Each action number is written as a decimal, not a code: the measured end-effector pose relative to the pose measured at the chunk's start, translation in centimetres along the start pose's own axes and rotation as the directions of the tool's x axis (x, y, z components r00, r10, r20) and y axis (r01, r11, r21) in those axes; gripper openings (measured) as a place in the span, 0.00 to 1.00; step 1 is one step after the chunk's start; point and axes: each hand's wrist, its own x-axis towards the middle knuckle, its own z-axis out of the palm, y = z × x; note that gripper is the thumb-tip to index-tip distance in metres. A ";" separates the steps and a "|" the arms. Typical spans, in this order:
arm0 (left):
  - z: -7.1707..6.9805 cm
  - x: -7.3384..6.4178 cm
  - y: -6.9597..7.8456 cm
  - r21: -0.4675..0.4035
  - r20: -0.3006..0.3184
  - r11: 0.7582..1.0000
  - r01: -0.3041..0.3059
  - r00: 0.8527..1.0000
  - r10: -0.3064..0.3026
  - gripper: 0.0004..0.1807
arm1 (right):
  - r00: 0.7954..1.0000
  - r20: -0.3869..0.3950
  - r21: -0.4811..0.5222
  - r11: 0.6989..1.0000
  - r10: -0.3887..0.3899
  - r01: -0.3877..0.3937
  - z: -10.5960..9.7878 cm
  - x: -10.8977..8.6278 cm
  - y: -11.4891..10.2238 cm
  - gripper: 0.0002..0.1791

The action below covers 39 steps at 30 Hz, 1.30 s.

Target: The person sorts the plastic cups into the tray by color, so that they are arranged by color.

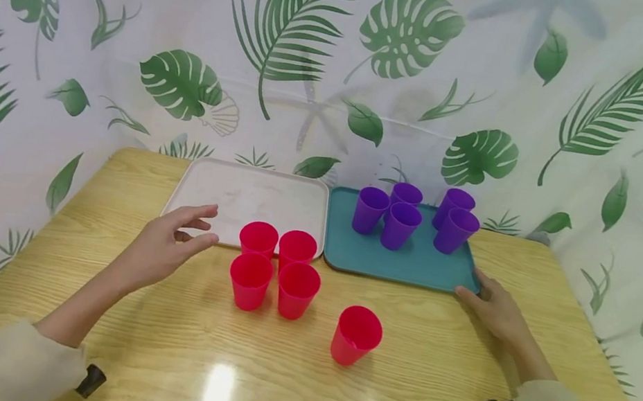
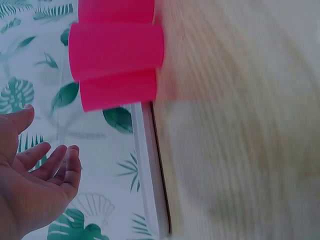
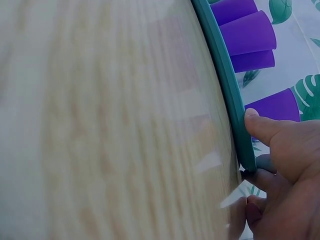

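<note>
My right hand [image 1: 496, 309] grips the near right corner of the teal tray [image 1: 424, 269], its thumb [image 3: 257, 120] by the rim and other fingers beneath the edge. Several purple cups [image 1: 398, 232] stand upright on that tray, in two groups. In the head view my left hand [image 1: 166, 242] hovers by the near edge of the white tray [image 1: 253, 193], fingers loosely bent and holding nothing. Just right of it, several red cups [image 1: 249, 287] stand in a tight cluster on the table. Apart from them, nearer me, is a single red cup [image 1: 350, 345].
The two trays lie side by side at the back of the wooden table [image 1: 165, 351]. A leaf-patterned cloth [image 1: 398, 114] hangs behind and along both sides. The red cup cluster hides part of the white tray's near edge.
</note>
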 end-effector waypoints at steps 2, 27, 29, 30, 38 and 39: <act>0.6 -0.5 0.3 -0.022 0.017 1.000 0.001 1.000 -0.001 0.34 | 1.000 0.003 0.005 1.000 0.009 -0.009 -0.1 -0.1 -0.2 0.48; 6.4 -1.9 1.1 -0.059 0.050 0.990 0.126 0.991 -0.123 0.39 | 0.997 0.044 0.023 0.998 0.059 -0.060 -0.4 -0.2 -0.4 0.49; 6.5 -1.8 1.2 -0.058 0.044 0.990 0.130 0.991 -0.127 0.38 | 0.997 0.044 0.025 0.998 0.057 -0.058 -0.3 -0.1 -0.4 0.49; 6.6 -1.8 1.2 -0.058 0.042 0.989 0.133 0.990 -0.131 0.38 | 0.997 0.044 0.026 0.998 0.058 -0.059 -0.3 -0.1 -0.5 0.49; 7.0 -1.7 1.7 -0.044 0.036 0.981 0.187 0.982 -0.186 0.42 | 0.997 0.046 0.021 0.998 0.061 -0.062 -0.4 -0.2 -0.6 0.48; 7.1 -1.7 1.7 -0.044 0.033 0.981 0.190 0.981 -0.189 0.42 | 0.997 0.046 0.023 0.998 0.061 -0.062 -0.4 -0.2 -0.6 0.48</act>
